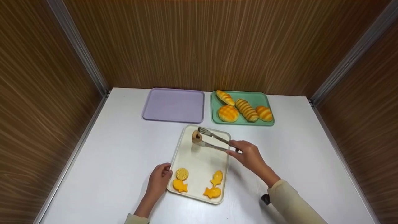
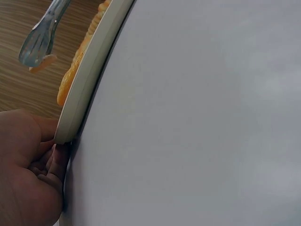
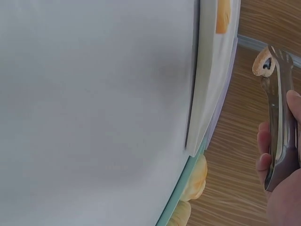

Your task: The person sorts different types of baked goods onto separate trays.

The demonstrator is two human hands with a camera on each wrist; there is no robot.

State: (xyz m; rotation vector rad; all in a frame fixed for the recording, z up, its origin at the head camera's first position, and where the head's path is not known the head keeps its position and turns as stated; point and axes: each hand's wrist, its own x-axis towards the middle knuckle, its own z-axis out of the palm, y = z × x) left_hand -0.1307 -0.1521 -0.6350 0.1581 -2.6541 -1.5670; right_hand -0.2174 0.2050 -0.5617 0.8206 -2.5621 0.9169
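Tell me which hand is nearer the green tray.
Right. The right hand holds tongs in front of the green tray; the left hand is farther, at the cream tray's edge.

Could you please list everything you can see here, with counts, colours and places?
Table: 1, white, beneath everything
Walls: 3, brown wood-grain, around the table
Metal strips: 2, grey, wall corners
Purple tray: 1, purple, far left
Green tray: 1, green, far right
Breads: 4, golden, on green tray
Cream tray: 1, cream, front centre
Fish shapes: 3, yellow-orange, on cream tray
Round cookie: 1, yellow, on cream tray
Small cookie: 1, tan with dark centre, between tongs' tips
Tongs: 1, silver, in right hand
Dark object: 1, black, unclear, by right sleeve
Sleeves: 2, beige
Left hand: 1, holding cream tray's edge
Right hand: 1, holding tongs
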